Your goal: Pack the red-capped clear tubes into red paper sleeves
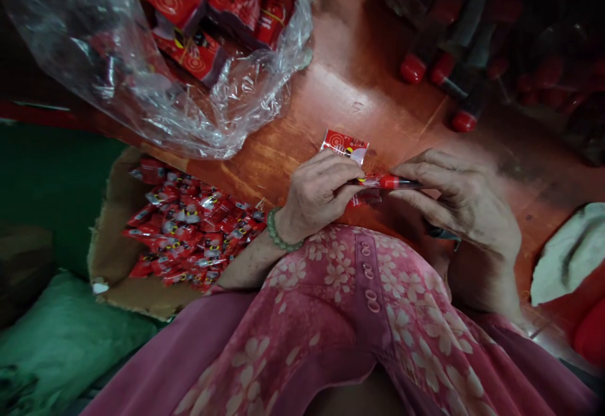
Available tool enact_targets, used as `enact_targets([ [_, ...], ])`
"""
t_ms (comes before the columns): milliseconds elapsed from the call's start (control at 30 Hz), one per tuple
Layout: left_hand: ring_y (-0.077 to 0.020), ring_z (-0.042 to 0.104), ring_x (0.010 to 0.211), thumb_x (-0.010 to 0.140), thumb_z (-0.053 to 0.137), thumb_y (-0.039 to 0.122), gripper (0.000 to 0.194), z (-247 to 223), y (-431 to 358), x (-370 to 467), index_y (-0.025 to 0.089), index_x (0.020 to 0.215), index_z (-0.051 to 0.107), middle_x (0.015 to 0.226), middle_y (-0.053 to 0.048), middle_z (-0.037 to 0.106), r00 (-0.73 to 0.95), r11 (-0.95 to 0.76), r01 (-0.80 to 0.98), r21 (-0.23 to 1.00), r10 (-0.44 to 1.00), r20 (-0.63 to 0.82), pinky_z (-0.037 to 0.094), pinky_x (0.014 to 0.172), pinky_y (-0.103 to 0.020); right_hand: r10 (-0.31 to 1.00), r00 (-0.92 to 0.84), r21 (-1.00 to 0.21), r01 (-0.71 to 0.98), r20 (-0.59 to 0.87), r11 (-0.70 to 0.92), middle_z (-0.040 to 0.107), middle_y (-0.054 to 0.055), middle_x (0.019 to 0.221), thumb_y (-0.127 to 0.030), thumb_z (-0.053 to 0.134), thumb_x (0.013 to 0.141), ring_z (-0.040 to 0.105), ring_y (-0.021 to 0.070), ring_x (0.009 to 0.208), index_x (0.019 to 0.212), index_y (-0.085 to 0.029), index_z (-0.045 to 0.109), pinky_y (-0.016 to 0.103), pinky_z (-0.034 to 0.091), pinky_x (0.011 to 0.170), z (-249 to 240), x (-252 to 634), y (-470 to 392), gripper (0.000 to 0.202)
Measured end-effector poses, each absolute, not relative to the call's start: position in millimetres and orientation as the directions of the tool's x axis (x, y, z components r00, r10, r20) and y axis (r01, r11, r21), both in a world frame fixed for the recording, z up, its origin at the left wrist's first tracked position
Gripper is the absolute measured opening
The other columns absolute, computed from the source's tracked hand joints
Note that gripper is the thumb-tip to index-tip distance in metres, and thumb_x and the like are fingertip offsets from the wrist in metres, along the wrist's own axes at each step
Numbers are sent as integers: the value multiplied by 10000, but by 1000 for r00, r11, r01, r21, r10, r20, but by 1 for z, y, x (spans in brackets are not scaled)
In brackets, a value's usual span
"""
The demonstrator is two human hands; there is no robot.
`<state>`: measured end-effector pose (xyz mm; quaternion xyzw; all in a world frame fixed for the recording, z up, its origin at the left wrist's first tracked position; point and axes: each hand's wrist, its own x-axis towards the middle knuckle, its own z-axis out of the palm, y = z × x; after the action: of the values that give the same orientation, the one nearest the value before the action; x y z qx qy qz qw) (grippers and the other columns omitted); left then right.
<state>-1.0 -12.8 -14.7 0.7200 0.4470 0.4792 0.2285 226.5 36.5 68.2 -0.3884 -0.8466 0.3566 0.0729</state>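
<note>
My left hand (321,192), with a green bead bracelet (280,233) at its wrist, pinches a small red printed wrapper (371,181). My right hand (456,198) has its thumb and fingers closed on a slim dark tube with a red end (391,181). The red end meets the wrapper between my hands; whether it sits inside cannot be made out. Just beyond my left fingers lies a flat red printed packet (347,143) on the reddish table (331,98). More red printing shows below my fingertips, partly hidden.
A clear plastic bag (241,113) at the upper left holds rubber-banded bundles of red packets (189,57). Below it stands a cardboard box (111,214) of small red packs (189,227). Several clear red-capped tubes (466,110) lie at the dark upper right. A pale cloth-like item (564,255) is at right.
</note>
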Motion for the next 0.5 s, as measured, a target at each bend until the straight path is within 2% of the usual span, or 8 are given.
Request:
enact_targets([
  [133,-136,733,824,939,676,185,57,-15,-13,-3,178,889,702,873,-29,789,191,-474,440,763,880,436,582,788,-276,653,-725,-555,643,-219,528,735,104,960,-475,511,1047,696,217,802,1196,-201,748,326,507,709,67,226,36,392],
  [233,-133,719,810,949,674,203,74,-15,-14,-3,173,888,703,878,-30,790,221,-480,452,752,877,427,574,784,-271,618,-745,-530,641,-252,556,730,106,945,-455,504,1053,689,218,787,1194,-189,748,320,487,689,66,223,37,388],
  [400,-130,694,741,952,694,258,134,-17,-12,-4,153,871,718,814,-31,780,234,-499,423,756,867,441,551,729,-247,612,-766,-641,573,-197,511,753,94,975,-474,527,1043,709,219,833,1257,-214,734,322,522,733,65,220,43,395],
  [500,-127,697,719,955,695,294,159,-17,-12,-6,156,901,750,808,-34,786,277,-455,368,811,886,371,536,709,-239,587,-784,-730,520,-202,443,783,91,1064,-422,549,1043,736,225,905,1239,-224,742,332,545,811,64,218,46,340],
])
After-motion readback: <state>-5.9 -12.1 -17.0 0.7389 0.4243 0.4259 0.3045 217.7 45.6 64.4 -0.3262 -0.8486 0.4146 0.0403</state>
